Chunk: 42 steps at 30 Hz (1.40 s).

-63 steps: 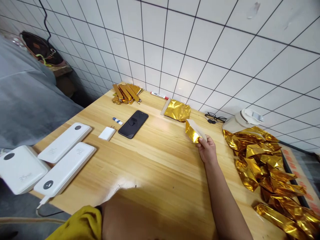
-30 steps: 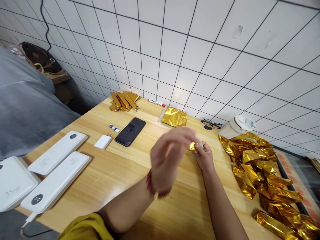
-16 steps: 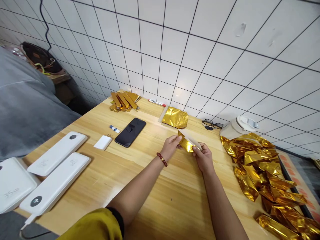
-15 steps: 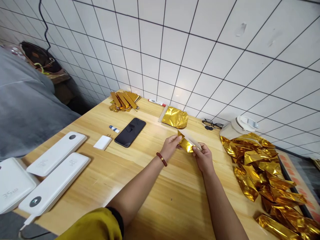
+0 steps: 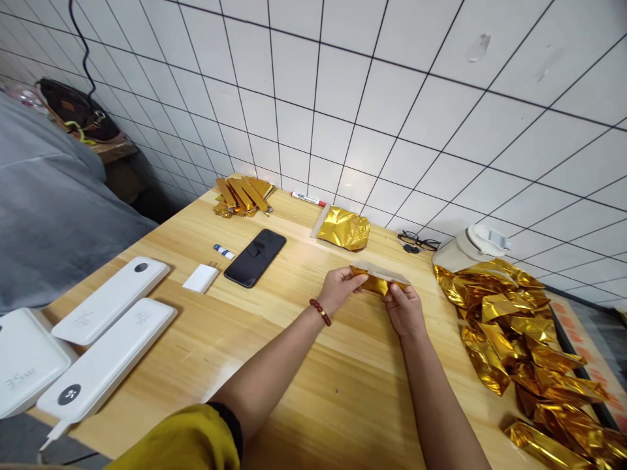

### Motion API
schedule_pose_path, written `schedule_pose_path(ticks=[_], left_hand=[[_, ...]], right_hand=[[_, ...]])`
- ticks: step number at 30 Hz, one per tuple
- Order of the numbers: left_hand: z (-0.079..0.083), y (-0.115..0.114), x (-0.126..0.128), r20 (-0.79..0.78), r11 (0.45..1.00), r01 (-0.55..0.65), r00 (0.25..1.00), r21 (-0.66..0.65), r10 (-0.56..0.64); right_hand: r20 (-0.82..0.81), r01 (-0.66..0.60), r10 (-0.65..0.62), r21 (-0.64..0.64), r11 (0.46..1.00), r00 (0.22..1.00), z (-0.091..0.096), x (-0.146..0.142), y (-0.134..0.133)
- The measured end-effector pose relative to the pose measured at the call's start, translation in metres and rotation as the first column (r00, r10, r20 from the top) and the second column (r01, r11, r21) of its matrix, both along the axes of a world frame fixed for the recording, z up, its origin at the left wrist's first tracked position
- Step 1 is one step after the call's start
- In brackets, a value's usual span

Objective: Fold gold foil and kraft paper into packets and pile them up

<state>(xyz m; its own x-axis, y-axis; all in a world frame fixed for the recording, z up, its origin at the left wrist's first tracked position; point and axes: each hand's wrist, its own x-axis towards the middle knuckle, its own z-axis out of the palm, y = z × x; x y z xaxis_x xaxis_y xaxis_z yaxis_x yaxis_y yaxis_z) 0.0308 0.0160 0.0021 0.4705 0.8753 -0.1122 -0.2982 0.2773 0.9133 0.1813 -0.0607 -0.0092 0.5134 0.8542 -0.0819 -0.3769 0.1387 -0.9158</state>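
L hand (image 5: 337, 289) + R hand (image 5: 405, 310) pinching gold-foil strip (image 5: 376, 285), opp. ends | over desk (image 5: 274, 307), twd far edge | strip just went slant→lvl, so ends likely evenly held

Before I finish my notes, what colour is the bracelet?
The bracelet is dark red with some gold; see head view.

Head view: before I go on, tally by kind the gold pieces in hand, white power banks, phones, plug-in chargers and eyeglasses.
Held gold piece: 1
White power banks: 3
Phone: 1
Plug-in charger: 1
Eyeglasses: 1
Total: 7
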Motion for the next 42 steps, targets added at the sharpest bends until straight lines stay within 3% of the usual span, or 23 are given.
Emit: schedule_pose_path(ticks=[5,10,12,17,21,26,30,39,42], left_hand=[[0.001,0.000,0.000,0.012,0.998,-0.050,0.999,-0.023,0.050],[0.000,-0.008,0.002,-0.033,0.975,0.215,0.976,0.060,-0.213],[-0.002,-0.011,0.005,-0.077,0.960,0.262,0.964,0.100,-0.256],[-0.004,-0.011,0.007,-0.080,0.969,0.219,0.974,0.117,-0.210],[-0.001,-0.009,0.005,-0.031,0.980,0.179,0.984,0.090,-0.177],[-0.003,-0.011,0.004,-0.047,0.955,0.256,0.967,0.153,-0.251],[-0.007,-0.012,0.004,-0.094,0.941,0.269,0.963,0.207,-0.254],[0.002,-0.014,-0.001,-0.086,0.940,0.329,0.943,0.093,-0.321],[0.005,-0.013,-0.001,-0.076,0.958,0.273,0.961,0.086,-0.267]], right_hand=[[0.061,-0.012,0.015,-0.057,0.998,0.998,0.000,-0.007,-0.001],[0.082,0.004,0.000,-0.041,0.999,0.997,-0.002,-0.006,-0.001],[0.119,-0.032,0.037,-0.036,0.999,0.992,-0.003,-0.005,-0.002],[0.234,-0.150,0.151,-0.023,0.988,0.960,-0.003,-0.007,-0.005],[0.234,-0.154,0.157,-0.032,0.988,0.960,-0.001,-0.007,-0.007],[0.184,-0.116,0.120,-0.034,0.993,0.975,0.000,-0.008,-0.006],[0.213,-0.159,0.159,-0.021,0.987,0.964,0.001,-0.010,-0.007],[0.194,-0.240,0.251,-0.079,0.968,0.948,-0.001,-0.009,-0.011],[0.185,-0.210,0.223,-0.089,0.974,0.957,-0.001,-0.008,-0.011]])
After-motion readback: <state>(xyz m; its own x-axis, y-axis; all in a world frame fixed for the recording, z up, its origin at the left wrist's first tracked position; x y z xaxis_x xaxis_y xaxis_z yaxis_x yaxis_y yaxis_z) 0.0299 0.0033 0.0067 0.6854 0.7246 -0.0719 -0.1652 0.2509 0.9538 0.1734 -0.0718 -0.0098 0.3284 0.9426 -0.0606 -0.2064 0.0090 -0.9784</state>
